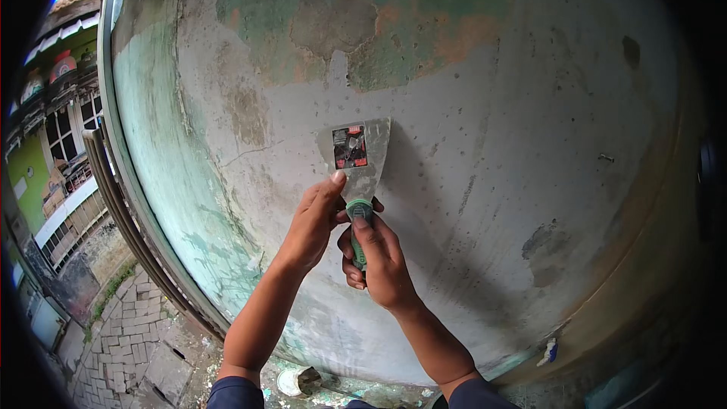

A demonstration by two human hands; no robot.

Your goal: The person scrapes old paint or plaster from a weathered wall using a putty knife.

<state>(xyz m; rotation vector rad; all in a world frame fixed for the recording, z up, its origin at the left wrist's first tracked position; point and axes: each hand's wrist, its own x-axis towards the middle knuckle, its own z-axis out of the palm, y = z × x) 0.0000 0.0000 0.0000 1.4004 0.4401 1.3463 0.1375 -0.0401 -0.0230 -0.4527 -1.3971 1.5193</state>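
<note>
Head view: scraper (366,182) held near-upright before a patchy wall (469,144), blade (378,150) pointing up from the grip, right hand (385,261) closed around the green handle (359,213), left hand (312,221), nearer the blade, pinching its base; wall contact cannot be told

Scraper (375,160): handle partly covered by the right hand (385,261); the right palm is out of sight. Left hand (307,220): most fingers hidden behind the blade and handle. Label (350,147) on the blade: fine print too small to read. Contact between the blade's upper edge and the wall (454,136): cannot be told. Person's dark sleeves (236,394): both cut off by the lower edge. White tub (289,382): contents unclear. Blue-and-white object (549,351), lower right: too small to identify.
</note>
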